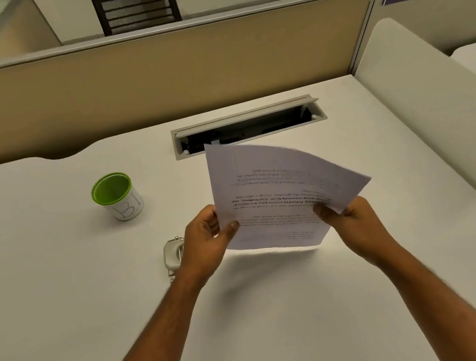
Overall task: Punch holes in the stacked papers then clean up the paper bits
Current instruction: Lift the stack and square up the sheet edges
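A stack of printed white papers (276, 186) hangs above the white desk (59, 291), text upside down, far corner curling. My left hand (206, 240) grips its left edge with the thumb on top. At the near right edge my right hand (352, 223) pinches the sheets. A small grey hole punch (173, 255) lies on the desk just left of my left wrist, partly hidden by it.
A white cup with a green rim and inside (117, 197) stands at the left of the desk. An open cable tray (249, 125) is set into the desk's back. A beige partition (148, 78) runs behind, and a white divider (441, 112) rises at the right.
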